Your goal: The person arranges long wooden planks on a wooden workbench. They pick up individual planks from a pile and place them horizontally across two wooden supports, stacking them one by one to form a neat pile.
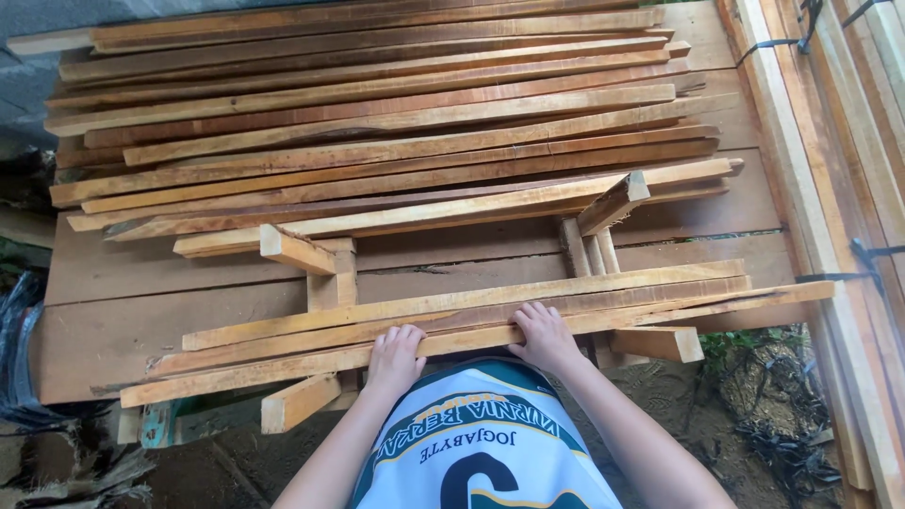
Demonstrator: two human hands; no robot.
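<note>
A low stack of long, thin wooden slats (471,316) lies across two short wooden cross blocks (311,283) (613,203) right in front of me. My left hand (394,356) rests with curled fingers over the near edge of the closest slat. My right hand (542,336) grips the same slat a little to the right, fingers over its top. A much larger pile of similar slats (396,123) sits farther back on the wide plank platform (113,311).
Strapped bundles of lighter timber (839,170) stand along the right side. Dirt ground with dark strap scraps (782,443) lies at lower right. A dark plastic sheet (19,349) hangs at the left edge. A loose block end (297,401) sticks out below the slats.
</note>
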